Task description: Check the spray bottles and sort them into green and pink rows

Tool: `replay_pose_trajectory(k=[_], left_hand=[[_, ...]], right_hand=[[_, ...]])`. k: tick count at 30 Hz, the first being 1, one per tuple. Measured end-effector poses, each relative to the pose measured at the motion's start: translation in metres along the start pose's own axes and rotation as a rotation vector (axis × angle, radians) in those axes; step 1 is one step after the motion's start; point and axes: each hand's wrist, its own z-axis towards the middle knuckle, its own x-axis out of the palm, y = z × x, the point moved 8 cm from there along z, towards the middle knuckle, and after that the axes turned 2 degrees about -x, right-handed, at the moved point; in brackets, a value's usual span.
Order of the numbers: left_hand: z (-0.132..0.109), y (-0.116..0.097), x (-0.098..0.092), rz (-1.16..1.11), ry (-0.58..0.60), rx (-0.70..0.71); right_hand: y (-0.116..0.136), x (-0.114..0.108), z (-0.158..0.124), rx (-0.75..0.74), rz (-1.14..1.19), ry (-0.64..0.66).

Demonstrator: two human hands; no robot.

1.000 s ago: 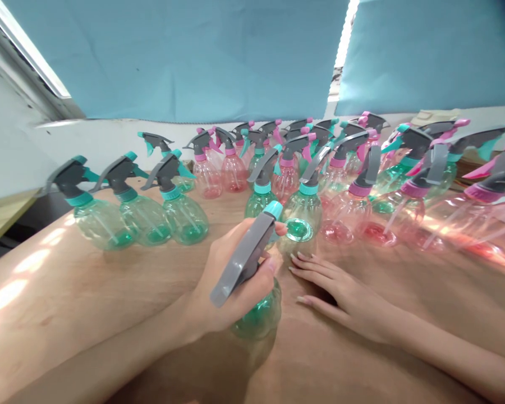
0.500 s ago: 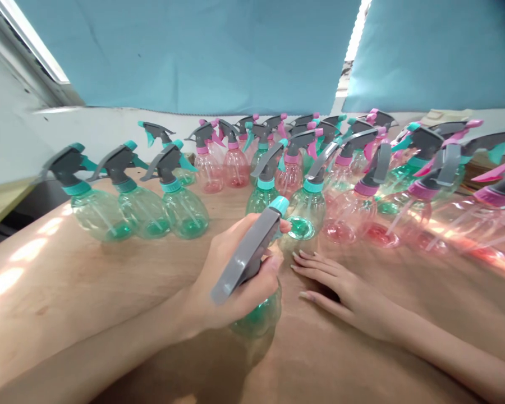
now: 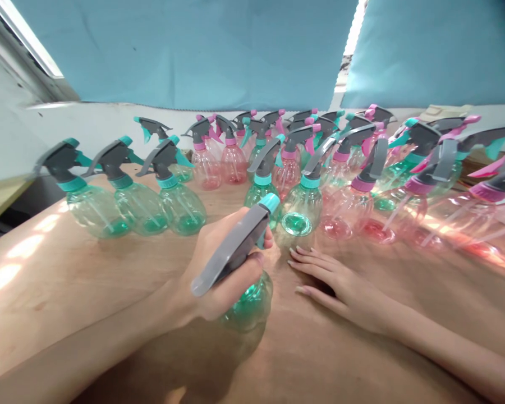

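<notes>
My left hand [image 3: 219,275] is wrapped round the neck of a green spray bottle [image 3: 250,303] with a grey trigger head and a teal nozzle. The nozzle points away and to the right; the neck and most of the trigger are hidden by my fingers. My right hand [image 3: 326,275] lies flat on the wooden table [image 3: 320,359] with fingers stretched out and nothing held. Just beyond its fingertips stands another green spray bottle [image 3: 302,210], upright. Three more green spray bottles [image 3: 180,207] stand in a row to the left.
Several pink spray bottles [image 3: 339,213] and more green ones crowd the right and back of the table. Behind them is a white wall with a blue curtain [image 3: 210,56]. A pale wooden ledge [image 3: 4,199] sits at the far left.
My left hand has moved slightly left with the green spray bottle in it. My right hand stays flat on the table. The whole view has shifted a little.
</notes>
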Motion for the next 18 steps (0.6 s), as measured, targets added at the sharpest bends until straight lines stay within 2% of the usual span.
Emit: replay_pose_trajectory(k=[7, 10, 13, 18], left_hand=[[0.0002, 0.0014, 0.0021, 0.057, 0.043, -0.048], [0.0011, 0.0055, 0.0016, 0.094, 0.019, -0.115], [0.0014, 0.0060, 0.0003, 0.114, -0.027, -0.107], [0.0002, 0.0097, 0.0036, 0.114, -0.008, -0.121]], right_hand=[[0.0013, -0.0015, 0.0005, -0.005, 0.009, -0.015], [0.0017, -0.0013, 0.0003, -0.013, 0.010, -0.016], [0.0010, -0.0003, 0.0001, -0.002, -0.008, -0.002], [-0.0002, 0.0013, -0.0003, 0.008, -0.037, 0.020]])
